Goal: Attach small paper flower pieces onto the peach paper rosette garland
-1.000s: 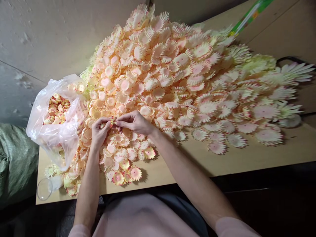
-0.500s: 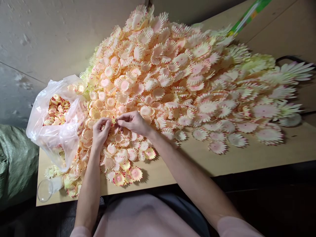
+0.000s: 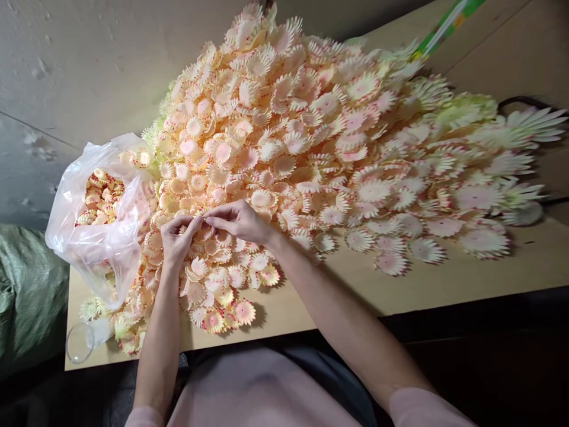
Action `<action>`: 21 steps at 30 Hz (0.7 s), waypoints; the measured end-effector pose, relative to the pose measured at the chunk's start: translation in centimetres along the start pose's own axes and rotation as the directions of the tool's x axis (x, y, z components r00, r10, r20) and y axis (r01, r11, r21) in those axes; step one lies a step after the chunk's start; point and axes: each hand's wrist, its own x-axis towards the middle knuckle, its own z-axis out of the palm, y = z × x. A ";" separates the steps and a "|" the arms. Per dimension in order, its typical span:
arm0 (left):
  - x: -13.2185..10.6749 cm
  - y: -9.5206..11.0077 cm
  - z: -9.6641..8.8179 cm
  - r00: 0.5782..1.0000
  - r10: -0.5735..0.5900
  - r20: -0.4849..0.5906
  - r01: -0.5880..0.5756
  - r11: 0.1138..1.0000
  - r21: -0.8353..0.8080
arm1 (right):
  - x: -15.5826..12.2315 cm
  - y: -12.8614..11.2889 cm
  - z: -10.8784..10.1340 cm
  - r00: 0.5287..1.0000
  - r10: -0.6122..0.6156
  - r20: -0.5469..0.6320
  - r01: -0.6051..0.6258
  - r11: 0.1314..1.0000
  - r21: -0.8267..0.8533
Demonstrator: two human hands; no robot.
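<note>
My left hand is closed in a pinch over the near left part of a big heap of artificial flower petals. Facing it, my right hand pinches thumb against forefinger. The fingertips of both hands meet, and what lies between them is too small and covered to make out. The petals are round, pale pink and cream discs with fringed, red-tipped edges. Just left of my left hand stands a clear plastic bag holding small curled red-and-yellow pieces.
A clear cup lies on its side at the near left corner of the wooden table. A green sack stands beyond the left edge. At the far right are a green strip and a black cable.
My left hand has turned and its fingertips have moved right, up against those of my right hand. The right hand has barely moved.
</note>
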 end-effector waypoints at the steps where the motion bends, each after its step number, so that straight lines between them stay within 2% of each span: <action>1: 0.0 0.0 0.0 1.000 0.001 0.001 -0.001 1.000 -0.005 | 0.0 0.1 -0.1 1.000 -0.010 -0.001 0.010 1.000 -0.005; 11: 0.1 -0.2 0.1 1.000 0.012 0.019 -0.012 1.000 -0.027 | 0.2 0.8 -0.4 0.998 -0.055 0.020 0.056 0.997 -0.049; 21: 0.0 -0.1 0.1 1.000 -0.004 0.018 0.004 1.000 -0.031 | 0.2 0.8 -0.2 0.999 -0.046 0.005 0.046 0.997 -0.064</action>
